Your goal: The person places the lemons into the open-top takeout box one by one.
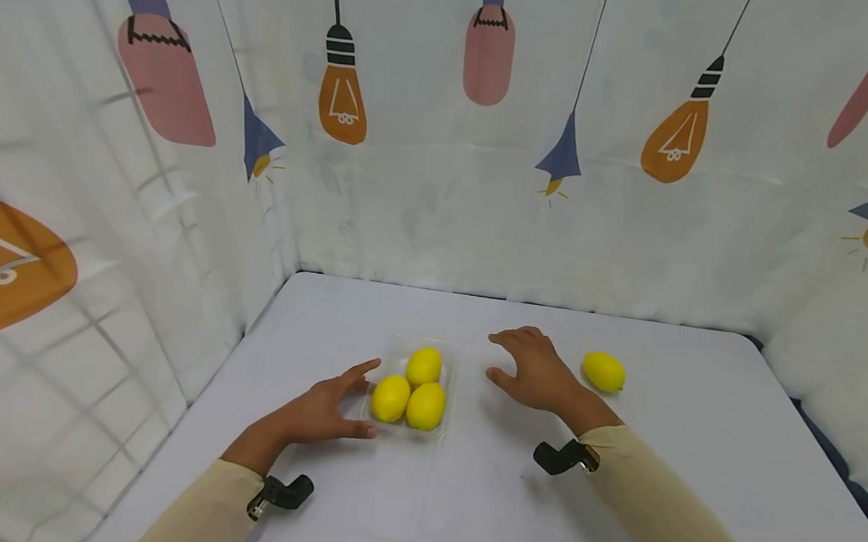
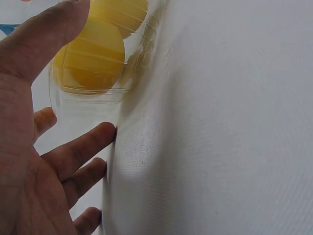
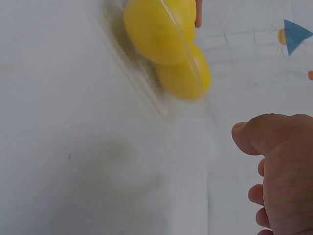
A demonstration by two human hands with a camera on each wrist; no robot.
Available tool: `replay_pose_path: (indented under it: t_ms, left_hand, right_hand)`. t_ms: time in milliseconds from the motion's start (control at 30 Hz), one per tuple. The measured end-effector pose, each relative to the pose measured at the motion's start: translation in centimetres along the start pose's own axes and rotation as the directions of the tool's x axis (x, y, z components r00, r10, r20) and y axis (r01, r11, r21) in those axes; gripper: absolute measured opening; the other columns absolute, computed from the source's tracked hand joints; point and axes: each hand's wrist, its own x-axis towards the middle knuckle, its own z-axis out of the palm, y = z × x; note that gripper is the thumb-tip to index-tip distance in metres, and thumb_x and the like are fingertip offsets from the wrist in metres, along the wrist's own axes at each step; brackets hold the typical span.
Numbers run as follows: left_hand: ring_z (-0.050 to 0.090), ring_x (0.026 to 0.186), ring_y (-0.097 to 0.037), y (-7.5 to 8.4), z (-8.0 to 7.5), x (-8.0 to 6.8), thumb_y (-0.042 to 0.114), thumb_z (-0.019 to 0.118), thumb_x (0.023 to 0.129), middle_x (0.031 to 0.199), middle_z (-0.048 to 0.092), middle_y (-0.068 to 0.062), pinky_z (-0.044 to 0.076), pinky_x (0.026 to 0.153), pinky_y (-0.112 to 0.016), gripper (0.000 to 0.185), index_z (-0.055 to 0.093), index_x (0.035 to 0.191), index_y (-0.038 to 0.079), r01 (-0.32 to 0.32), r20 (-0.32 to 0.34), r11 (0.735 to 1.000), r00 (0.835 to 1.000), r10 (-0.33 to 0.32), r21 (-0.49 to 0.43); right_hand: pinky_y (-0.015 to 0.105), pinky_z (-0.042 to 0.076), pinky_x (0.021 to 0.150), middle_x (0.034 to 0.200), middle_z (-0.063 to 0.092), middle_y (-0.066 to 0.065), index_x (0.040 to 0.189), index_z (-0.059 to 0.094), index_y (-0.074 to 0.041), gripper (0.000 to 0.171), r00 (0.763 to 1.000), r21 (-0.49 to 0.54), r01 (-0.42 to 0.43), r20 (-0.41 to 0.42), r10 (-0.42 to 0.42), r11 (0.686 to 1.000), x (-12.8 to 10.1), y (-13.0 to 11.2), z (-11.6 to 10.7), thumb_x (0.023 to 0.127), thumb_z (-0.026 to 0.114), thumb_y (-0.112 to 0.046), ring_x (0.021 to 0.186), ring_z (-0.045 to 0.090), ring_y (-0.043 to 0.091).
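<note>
Three yellow lemons sit in a clear plastic container on the white table. At the container's left side is my left hand, fingers spread and thumb apart. The left wrist view shows its thumb in front of the clear wall; whether it touches is hard to tell. My right hand hovers to the right of the container, fingers extended, holding nothing. A single lemon lies on the table just beyond the right hand. In the right wrist view, the container and its lemons appear apart from the thumb.
The white table extends around the container. White curtains printed with lamps and bulbs stand behind the table and along its sides. Each wrist carries a black camera mount.
</note>
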Motion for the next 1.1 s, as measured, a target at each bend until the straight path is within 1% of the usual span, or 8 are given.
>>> replay_pose_path:
  t_ms: [200,333,433,667,867,1100]
  left_hand:
    - [0.040,0.143,-0.037,-0.2,0.0,0.1,0.057,0.084,0.079,0.144,0.057,-0.006,0.028,0.112,-0.068,0.105,0.025,0.163,0.033,0.003,-0.009,1.000,1.000,-0.003,0.011]
    - [0.040,0.143,-0.038,-0.2,0.0,0.1,0.056,0.084,0.080,0.144,0.057,-0.006,0.028,0.112,-0.068,0.104,0.024,0.162,0.036,0.003,-0.009,1.000,1.000,-0.003,0.009]
    - [0.040,0.143,-0.038,-0.1,0.0,0.1,0.056,0.084,0.080,0.144,0.057,-0.006,0.028,0.112,-0.068,0.104,0.024,0.163,0.036,-0.001,-0.010,1.000,1.000,0.001,0.003]
    - [0.039,0.143,-0.039,-0.2,0.1,0.1,0.055,0.084,0.080,0.145,0.056,-0.006,0.027,0.112,-0.069,0.104,0.024,0.163,0.034,0.005,-0.007,1.000,1.000,-0.005,-0.004]
    - [0.039,0.143,-0.039,-0.2,0.2,-0.1,0.055,0.084,0.080,0.145,0.056,-0.007,0.026,0.112,-0.070,0.104,0.024,0.163,0.034,0.008,-0.006,1.000,1.000,-0.008,-0.014]
    - [0.039,0.144,-0.036,-0.2,0.2,-0.1,0.056,0.085,0.079,0.144,0.057,-0.005,0.026,0.114,-0.067,0.105,0.025,0.162,0.037,0.014,-0.014,1.000,1.000,-0.014,-0.009]
  right_hand:
    - [0.057,0.031,0.115,0.146,0.056,0.008,0.146,0.057,-0.011,0.060,1.000,-0.007,-0.012,-0.028,0.012,1.000,-1.8,2.8,-1.0,0.094,0.075,-0.035,0.136,0.043,0.033]
    - [0.059,0.031,0.114,0.145,0.056,0.010,0.145,0.057,-0.010,0.059,0.998,0.002,-0.027,-0.051,0.027,1.000,-2.7,4.3,-1.6,0.093,0.076,-0.031,0.136,0.042,0.035]
    - [0.059,0.031,0.113,0.145,0.056,0.011,0.145,0.057,-0.009,0.058,0.998,0.005,-0.035,-0.061,0.035,0.999,-3.2,5.1,-2.0,0.093,0.075,-0.030,0.136,0.042,0.036]
    - [0.061,0.031,0.111,0.143,0.057,0.014,0.143,0.058,-0.006,0.056,0.995,0.009,-0.022,-0.099,0.023,1.000,-4.4,6.5,-2.5,0.094,0.075,-0.026,0.134,0.042,0.040]
    - [0.063,0.028,0.111,0.144,0.055,0.017,0.144,0.056,-0.005,0.057,0.993,0.041,-0.069,-0.090,0.072,0.997,-5.2,7.8,-3.0,0.094,0.074,-0.026,0.136,0.039,0.042]
    - [0.066,0.027,0.111,0.144,0.053,0.022,0.145,0.054,-0.003,0.058,0.990,0.036,-0.113,-0.085,0.115,0.993,-6.1,9.7,-3.3,0.094,0.073,-0.023,0.135,0.038,0.046]
